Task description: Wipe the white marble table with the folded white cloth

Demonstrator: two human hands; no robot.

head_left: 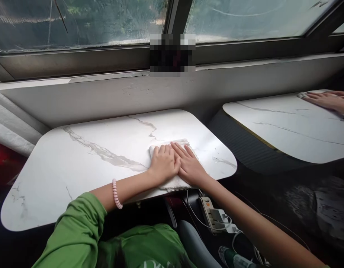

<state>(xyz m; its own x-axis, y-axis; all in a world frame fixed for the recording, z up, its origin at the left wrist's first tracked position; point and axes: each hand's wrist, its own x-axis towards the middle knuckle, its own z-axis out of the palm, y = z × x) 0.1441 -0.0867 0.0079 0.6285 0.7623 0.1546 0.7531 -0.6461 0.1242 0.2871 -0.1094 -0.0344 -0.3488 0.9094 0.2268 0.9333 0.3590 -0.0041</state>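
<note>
A folded white cloth (176,183) lies on the white marble-patterned tabletop (85,149), near its front right edge. My left hand (164,164) presses on the cloth with its fingers curled over it. Right beside it, touching it, my right hand (190,166) rests flat on the cloth, fingers stretched forward and a little apart. A pink coil band (116,194) circles my left wrist, below a green sleeve (77,223).
Another marble-patterned table (286,126) stands at the right, where another person's hands (325,99) rest on a cloth. A power strip (207,212) with plugs and white cables sits below my right arm, near a bottle (235,258). Windows (105,22) run along the back.
</note>
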